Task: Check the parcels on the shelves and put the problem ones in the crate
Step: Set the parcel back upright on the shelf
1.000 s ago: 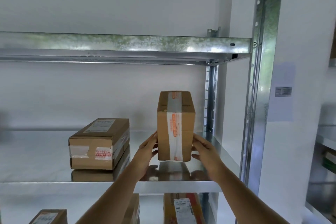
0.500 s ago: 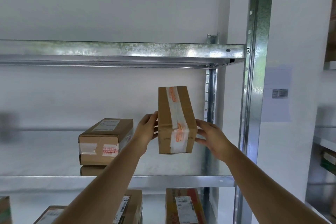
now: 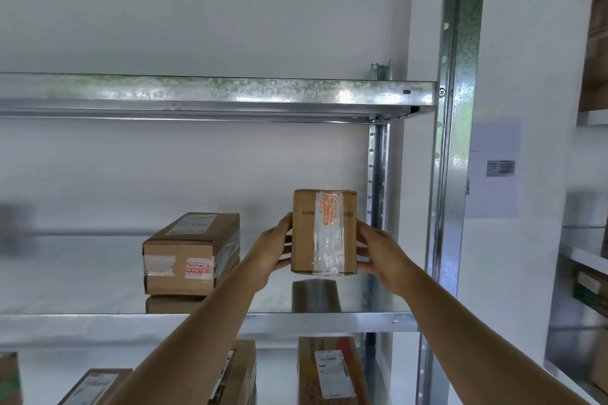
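I hold a small brown cardboard parcel [image 3: 324, 232] upright between both hands, just above the metal shelf [image 3: 329, 320]. Clear tape with orange print runs down its front face. My left hand [image 3: 274, 248] presses its left side and my right hand [image 3: 378, 250] presses its right side. A second taped parcel [image 3: 190, 253] with a white label on top lies on the same shelf to the left. No crate is in view.
An upper metal shelf [image 3: 217, 97] spans above. The steel upright [image 3: 455, 141] stands right of the held parcel. Several labelled parcels [image 3: 329, 371] sit on the lower shelf. Another rack with boxes [image 3: 592, 273] stands at the far right.
The parcel was lifted off the shelf and tilted, then turned so a different taped face points at me. It now hangs low, close to the shelf surface.
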`<control>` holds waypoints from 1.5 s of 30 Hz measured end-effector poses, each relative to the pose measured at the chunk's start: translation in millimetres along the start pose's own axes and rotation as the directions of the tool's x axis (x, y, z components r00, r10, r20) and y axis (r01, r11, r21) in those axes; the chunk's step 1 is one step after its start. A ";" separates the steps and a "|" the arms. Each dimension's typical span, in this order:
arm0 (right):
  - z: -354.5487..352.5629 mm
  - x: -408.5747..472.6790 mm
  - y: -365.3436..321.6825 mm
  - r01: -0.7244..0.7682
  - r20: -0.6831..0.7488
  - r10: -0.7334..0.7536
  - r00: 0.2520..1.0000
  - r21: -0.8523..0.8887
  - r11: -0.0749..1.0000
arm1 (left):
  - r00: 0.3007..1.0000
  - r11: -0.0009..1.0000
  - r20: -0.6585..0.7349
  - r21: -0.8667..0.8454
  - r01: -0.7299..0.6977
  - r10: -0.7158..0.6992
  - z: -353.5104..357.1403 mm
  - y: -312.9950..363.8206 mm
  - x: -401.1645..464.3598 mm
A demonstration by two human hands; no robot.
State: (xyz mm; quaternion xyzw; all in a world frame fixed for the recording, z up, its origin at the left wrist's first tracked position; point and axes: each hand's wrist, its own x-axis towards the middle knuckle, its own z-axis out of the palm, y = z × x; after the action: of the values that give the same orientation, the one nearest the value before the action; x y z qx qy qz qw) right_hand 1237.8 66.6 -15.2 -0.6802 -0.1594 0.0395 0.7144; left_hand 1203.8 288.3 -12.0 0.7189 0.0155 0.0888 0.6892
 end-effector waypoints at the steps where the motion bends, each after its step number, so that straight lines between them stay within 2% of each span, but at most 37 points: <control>1: -0.2 0.0 0.1 -0.008 0.002 0.008 1.000 -0.005 1.000 | 1.000 1.000 0.002 0.002 0.005 -0.005 -0.5 -0.9 -0.4; 20: -2.6 3.7 6.5 -0.042 0.000 0.042 0.999 0.013 0.999 | 1.000 1.000 0.026 -0.016 0.011 -0.011 -1.5 -5.0 0.2; 26: -6.2 5.7 5.6 -0.059 0.003 0.059 0.998 -0.004 0.998 | 0.998 0.994 0.049 -0.104 0.040 -0.035 2.8 -11.5 -2.9; 30: -6.3 7.8 0.8 -0.016 0.023 0.018 1.000 -0.092 0.996 | 0.991 0.972 0.105 -0.212 0.104 -0.083 4.4 -16.3 -1.9; 33: -5.6 9.2 -3.4 -0.011 0.029 0.017 0.999 -0.206 0.978 | 0.968 0.927 0.186 -0.307 0.217 -0.165 3.7 -19.2 2.2; 37: -10.0 15.8 -4.0 -0.010 0.027 0.021 0.999 -0.357 0.934 | 0.949 0.911 0.240 -0.307 0.275 -0.205 2.3 -23.5 4.9; 41: -7.1 20.4 -6.3 0.020 0.025 -0.010 1.000 -0.444 0.896 | 0.958 0.912 0.198 -0.316 0.261 -0.206 -1.0 -30.3 10.0; 45: 0.7 21.6 -13.3 0.066 0.069 -0.033 0.997 -0.569 0.820 | 0.985 0.948 0.092 -0.270 0.168 -0.148 -9.0 -30.6 18.8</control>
State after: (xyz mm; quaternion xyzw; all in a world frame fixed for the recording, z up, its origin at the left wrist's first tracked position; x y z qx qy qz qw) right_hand 1255.9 72.2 1.7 -0.8569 -0.2015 -0.0095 0.4743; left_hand 1224.0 301.4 -40.0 0.6149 0.0363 0.0092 0.7877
